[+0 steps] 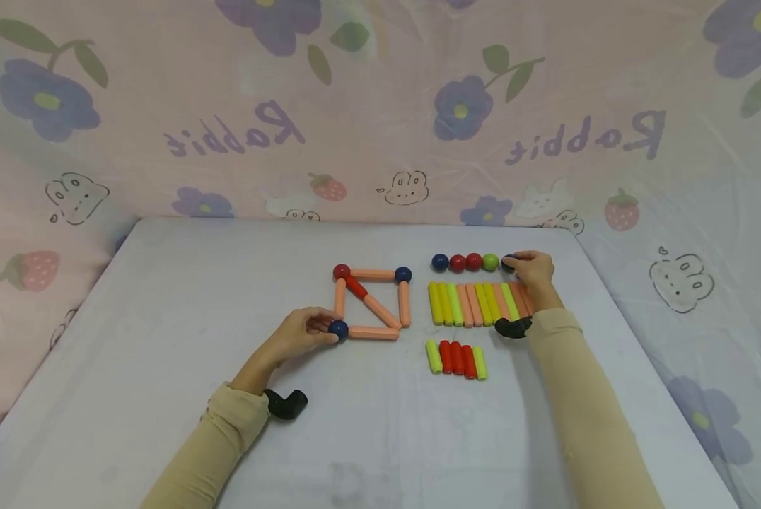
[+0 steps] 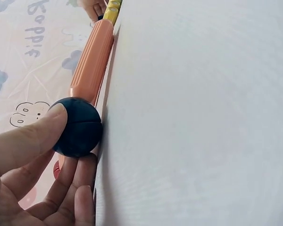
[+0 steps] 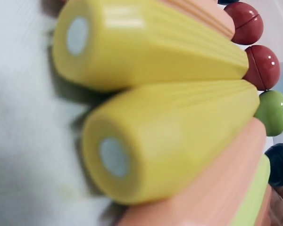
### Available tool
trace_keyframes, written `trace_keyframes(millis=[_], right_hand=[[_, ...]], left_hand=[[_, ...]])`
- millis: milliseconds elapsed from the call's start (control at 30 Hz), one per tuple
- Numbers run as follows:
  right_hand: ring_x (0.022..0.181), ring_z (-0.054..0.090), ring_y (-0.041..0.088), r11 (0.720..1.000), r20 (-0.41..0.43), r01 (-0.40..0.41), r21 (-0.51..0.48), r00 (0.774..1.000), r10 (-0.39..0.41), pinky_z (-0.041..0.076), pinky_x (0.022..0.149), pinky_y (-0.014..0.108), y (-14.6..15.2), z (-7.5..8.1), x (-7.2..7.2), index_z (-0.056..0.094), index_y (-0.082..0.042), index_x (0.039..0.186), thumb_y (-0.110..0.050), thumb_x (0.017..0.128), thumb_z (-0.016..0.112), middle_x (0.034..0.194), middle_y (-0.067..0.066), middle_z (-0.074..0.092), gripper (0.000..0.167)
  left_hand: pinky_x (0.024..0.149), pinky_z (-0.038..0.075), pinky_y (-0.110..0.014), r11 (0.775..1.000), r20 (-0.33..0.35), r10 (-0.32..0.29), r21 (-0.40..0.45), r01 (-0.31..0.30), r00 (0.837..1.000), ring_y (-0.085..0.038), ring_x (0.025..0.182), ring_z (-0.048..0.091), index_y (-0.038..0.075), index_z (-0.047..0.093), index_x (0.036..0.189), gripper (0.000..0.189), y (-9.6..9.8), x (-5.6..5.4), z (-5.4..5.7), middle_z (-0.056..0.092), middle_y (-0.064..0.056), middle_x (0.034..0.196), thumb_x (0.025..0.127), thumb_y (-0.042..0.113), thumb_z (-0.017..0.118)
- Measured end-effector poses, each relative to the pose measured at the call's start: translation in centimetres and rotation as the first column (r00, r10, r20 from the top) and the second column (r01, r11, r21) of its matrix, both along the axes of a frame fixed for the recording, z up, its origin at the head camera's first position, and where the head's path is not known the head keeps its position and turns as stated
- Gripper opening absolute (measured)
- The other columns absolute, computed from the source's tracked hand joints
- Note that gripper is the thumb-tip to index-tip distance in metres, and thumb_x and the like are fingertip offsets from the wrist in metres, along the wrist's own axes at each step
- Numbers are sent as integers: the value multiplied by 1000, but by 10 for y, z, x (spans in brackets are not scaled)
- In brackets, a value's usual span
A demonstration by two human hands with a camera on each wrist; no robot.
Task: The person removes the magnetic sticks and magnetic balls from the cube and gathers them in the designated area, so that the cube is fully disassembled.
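Left hand (image 1: 300, 332) pinches a blue ball (image 1: 339, 330) at the near left corner of a rod frame (image 1: 339, 297), whose peach near rod (image 1: 373, 332) points rightward from that ball, its long axis running left to right. Right hand (image 1: 535, 268) pinches a dark blue ball (image 1: 510, 263) at the right end of the far ball row (image 1: 474, 262). Left sleeve (image 1: 218, 438) slants in from near left, right sleeve (image 1: 587, 410) from near right.
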State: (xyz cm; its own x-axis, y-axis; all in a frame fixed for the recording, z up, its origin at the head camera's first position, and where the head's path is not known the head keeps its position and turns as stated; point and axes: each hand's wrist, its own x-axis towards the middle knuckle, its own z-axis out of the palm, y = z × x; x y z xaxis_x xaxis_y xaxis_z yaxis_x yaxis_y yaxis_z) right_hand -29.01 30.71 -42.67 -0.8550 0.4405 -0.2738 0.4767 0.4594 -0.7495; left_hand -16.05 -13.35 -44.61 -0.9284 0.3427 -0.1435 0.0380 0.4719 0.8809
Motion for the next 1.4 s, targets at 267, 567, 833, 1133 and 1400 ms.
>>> trace_keyframes(millis=[267,567,833,1133,1400], right_hand=[[131,43,29,1000,5,-6,-24,1000,6,39,113,38,-3,-3,-1,50,-4,138,-30,94,60,147,18,45,52],[131,44,31,1000,-10,-23,-18,1000,23,37,115,40,-3,-4,-3,48,-3,139,-26,95,59,144,20,48,51],[129,46,31,999,-6,-40,6,999,40,41,111,40,-5,0,1,45,-3,141,-23,94,59,145,21,48,53],[132,45,35,998,-49,-28,55,998,31,39,113,42,0,2,14,46,-1,140,-23,94,58,144,23,48,52],[131,44,38,990,-111,-49,134,992,65,39,112,46,1,6,28,49,2,136,-23,96,56,141,26,49,48]], left_hand=[[92,53,-38,1000,6,4,-24,-4,1000,-24,102,62,0,63,121,36,1,0,2,66,-20,114,87,10,70],[92,52,-38,1000,-2,8,-14,-8,1000,-24,102,61,0,63,120,35,1,2,3,66,-20,113,87,9,70],[92,52,-37,1000,17,16,-25,-16,1000,-23,102,61,2,64,121,35,1,3,4,66,-19,114,87,10,70],[91,52,-37,1000,21,-1,-11,1,1000,-23,102,61,1,64,120,35,4,5,0,66,-19,113,87,10,71],[93,52,-38,999,16,20,-43,-20,1000,-24,104,61,4,64,121,34,3,3,3,66,-17,113,88,11,69]])
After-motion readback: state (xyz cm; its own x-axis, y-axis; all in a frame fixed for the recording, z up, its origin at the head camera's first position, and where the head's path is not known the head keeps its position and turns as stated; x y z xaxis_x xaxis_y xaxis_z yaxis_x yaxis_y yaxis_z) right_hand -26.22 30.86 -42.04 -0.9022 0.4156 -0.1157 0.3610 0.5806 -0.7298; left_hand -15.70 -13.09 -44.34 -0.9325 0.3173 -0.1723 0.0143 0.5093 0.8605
